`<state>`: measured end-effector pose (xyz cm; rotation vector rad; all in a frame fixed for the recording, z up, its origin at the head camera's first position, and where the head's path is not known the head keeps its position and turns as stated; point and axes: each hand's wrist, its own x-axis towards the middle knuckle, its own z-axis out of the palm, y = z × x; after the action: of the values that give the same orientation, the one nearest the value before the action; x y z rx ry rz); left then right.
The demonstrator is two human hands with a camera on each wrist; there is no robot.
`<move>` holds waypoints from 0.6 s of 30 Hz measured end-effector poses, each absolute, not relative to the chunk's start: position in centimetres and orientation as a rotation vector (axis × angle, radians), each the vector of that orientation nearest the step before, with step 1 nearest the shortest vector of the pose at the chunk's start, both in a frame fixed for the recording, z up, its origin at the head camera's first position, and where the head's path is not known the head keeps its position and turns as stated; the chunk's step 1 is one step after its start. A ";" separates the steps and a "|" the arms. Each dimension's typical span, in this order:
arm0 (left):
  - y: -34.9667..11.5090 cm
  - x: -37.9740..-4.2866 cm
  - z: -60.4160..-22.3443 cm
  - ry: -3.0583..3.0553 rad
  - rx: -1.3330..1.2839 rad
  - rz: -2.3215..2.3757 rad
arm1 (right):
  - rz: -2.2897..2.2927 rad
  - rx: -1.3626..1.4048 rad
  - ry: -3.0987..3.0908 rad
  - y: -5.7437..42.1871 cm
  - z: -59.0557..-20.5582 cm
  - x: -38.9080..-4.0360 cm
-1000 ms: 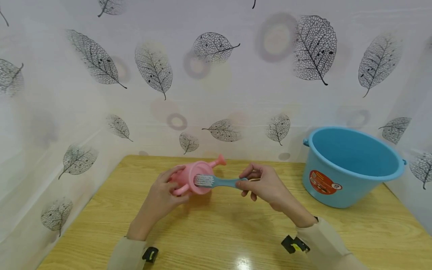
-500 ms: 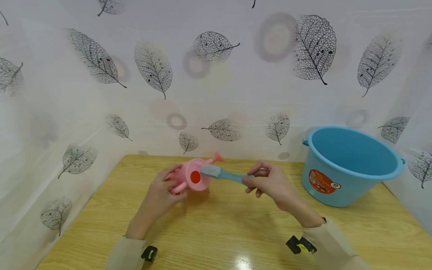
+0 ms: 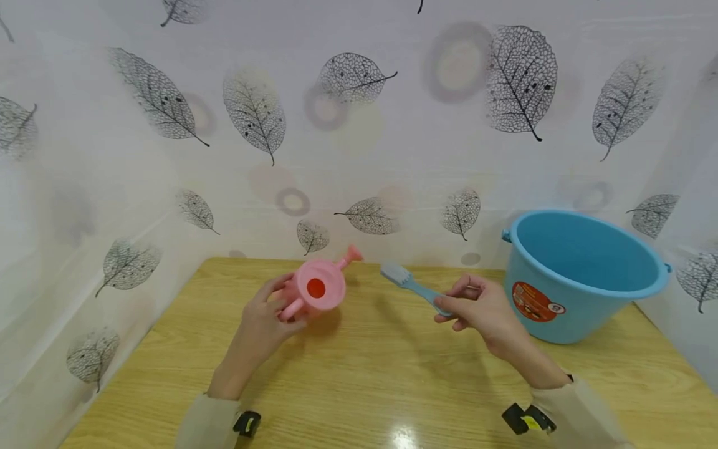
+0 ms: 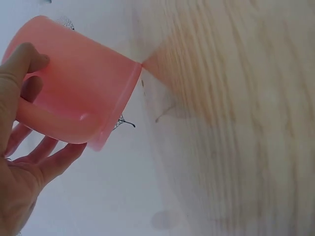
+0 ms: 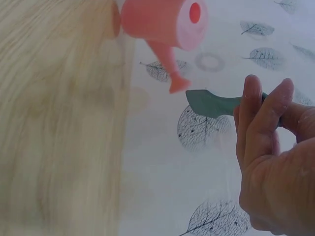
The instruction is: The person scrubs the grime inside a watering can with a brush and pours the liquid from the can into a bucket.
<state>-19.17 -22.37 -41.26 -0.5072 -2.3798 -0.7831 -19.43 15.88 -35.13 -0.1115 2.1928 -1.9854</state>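
A small pink watering can (image 3: 331, 293) with a round opening, red inside, is tilted toward me over the left-middle of the table. My left hand (image 3: 260, 330) grips it around its body and handle; in the left wrist view the can (image 4: 83, 73) has fingers on both sides of its handle (image 4: 59, 125). To the right, my right hand (image 3: 482, 312) pinches the end of a blue brush (image 3: 415, 287) with pale bristles. The brush head points up and left, apart from the can. In the right wrist view the brush (image 5: 211, 104) appears dark green, below the spout (image 5: 167, 61).
A large blue bucket (image 3: 561, 280) with a red label stands at the right rear of the wooden table (image 3: 359, 380). Behind and at the left hangs a pale sheet (image 3: 364, 149) printed with leaves.
My right hand has drawn the brush out of the can's opening and away to the right. The left hand has shifted slightly left, tipping the can's mouth more upward.
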 end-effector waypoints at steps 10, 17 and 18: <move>-22.1 -18.8 -40.9 -2.362 -0.290 -1.053 | -1.957 0.009 2.218 18.1 -37.0 -19.3; -21.6 -18.6 -40.9 -2.372 -0.171 -1.206 | -1.953 0.088 2.193 18.9 -38.4 -19.4; -21.5 -18.6 -41.0 -2.375 -0.149 -1.242 | -1.951 0.099 2.195 18.9 -38.6 -19.4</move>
<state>-18.57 -21.52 -40.96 -0.1486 -2.3752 -1.2424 -19.41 18.90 -38.58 0.0993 2.1952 -1.9507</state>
